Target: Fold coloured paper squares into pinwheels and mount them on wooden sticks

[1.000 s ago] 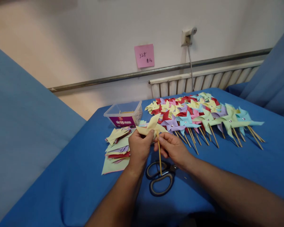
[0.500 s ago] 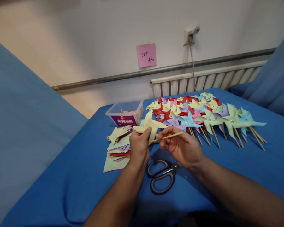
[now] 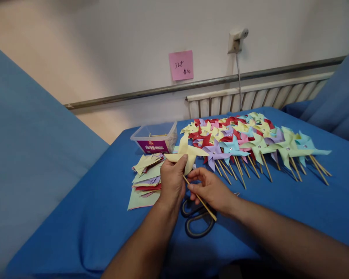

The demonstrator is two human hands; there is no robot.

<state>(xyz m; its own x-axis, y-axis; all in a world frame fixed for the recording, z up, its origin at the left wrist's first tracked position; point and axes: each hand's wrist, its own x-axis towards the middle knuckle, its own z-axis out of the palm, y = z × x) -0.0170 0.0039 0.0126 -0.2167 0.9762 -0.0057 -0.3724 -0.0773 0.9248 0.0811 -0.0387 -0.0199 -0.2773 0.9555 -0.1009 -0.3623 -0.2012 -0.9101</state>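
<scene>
While the left hand (image 3: 171, 180) pinches the centre of a pale yellow pinwheel (image 3: 186, 153), fingers closed on the paper, the right hand (image 3: 211, 188) grips a thin wooden stick (image 3: 199, 198) that slants from the pinwheel down toward the near right. Black-handled scissors (image 3: 198, 223) lie on the blue table (image 3: 84, 232) just below both hands. Finished pinwheels (image 3: 250, 141) spread to the far right; cut paper squares (image 3: 147, 178) are stacked left, a clear plastic box (image 3: 154, 137) beyond.

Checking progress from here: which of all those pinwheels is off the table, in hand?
The pale yellow pinwheel, pinched by the left hand; the right hand grips its wooden stick. The other pinwheels lie on the cloth.
</scene>
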